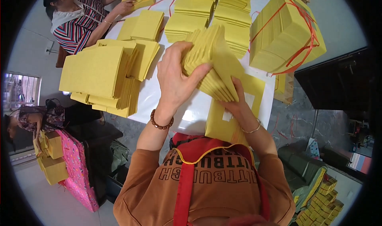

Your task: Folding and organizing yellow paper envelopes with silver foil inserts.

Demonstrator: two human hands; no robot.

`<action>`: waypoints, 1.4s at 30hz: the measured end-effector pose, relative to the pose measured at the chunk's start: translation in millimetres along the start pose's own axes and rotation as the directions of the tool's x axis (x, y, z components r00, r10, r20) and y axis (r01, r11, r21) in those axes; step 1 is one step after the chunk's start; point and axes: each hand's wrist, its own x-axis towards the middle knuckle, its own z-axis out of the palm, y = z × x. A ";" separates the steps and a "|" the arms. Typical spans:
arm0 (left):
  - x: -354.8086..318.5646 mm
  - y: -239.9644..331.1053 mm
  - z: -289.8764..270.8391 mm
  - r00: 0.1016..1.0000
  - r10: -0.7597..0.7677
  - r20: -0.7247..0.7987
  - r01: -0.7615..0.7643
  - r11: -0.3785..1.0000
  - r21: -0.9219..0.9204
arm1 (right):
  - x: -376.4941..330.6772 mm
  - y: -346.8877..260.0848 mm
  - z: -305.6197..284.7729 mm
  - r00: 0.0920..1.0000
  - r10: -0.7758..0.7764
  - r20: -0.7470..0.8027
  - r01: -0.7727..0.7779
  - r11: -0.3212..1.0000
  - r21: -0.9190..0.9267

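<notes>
A fanned stack of yellow paper sheets (213, 63) is lifted above the white table (159, 94). My left hand (175, 76) grips the stack's left edge, thumb over the top sheets; a brown bead bracelet circles that wrist. Under the stack's lower right corner, my right hand (240, 106) holds it from below, with a thin bangle on the wrist. A flat yellow sheet (223, 122) lies on the table edge beneath both hands.
Tall piles of yellow paper (103, 75) fill the table's left and far side (207, 15). A bundle tied with red string (284, 33) sits at right. A person in a striped top (77, 23) handles paper at far left. Another person (36, 118) crouches by yellow bundles below left.
</notes>
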 end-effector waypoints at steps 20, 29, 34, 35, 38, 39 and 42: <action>-38.0 -78.5 -72.2 0.779 -0.252 0.574 0.568 0.671 -0.476 | 2.5 22.9 59.5 0.986 -0.165 0.005 0.102 0.588 -0.803; -5.7 -165.2 0.7 0.550 -0.509 0.663 0.825 0.205 -0.527 | 93.7 17.7 34.2 0.928 -0.292 -0.232 0.048 0.711 -0.702; 7.5 -203.1 34.6 0.420 -0.494 0.761 0.895 0.087 -0.437 | 134.4 1.7 -6.2 0.918 -0.267 -0.294 0.013 0.761 -0.649; 9.3 -209.8 36.9 0.392 -0.450 0.802 0.912 0.073 -0.404 | 137.0 -0.5 -9.6 0.927 -0.202 -0.317 -0.051 0.768 -0.639; 9.3 -234.6 33.9 0.298 -0.444 0.845 0.950 0.055 -0.306 | 133.1 -6.0 8.2 0.877 0.018 -0.480 -0.364 0.677 -0.640; 11.2 -238.9 34.7 0.285 -0.456 0.843 0.953 0.044 -0.299 | 137.2 -6.3 1.6 0.873 0.034 -0.487 -0.377 0.680 -0.628; 22.3 -227.0 48.9 0.255 -0.433 0.864 0.967 0.121 -0.225 | 154.2 -8.0 -44.0 0.857 0.034 -0.513 -0.314 0.826 -0.469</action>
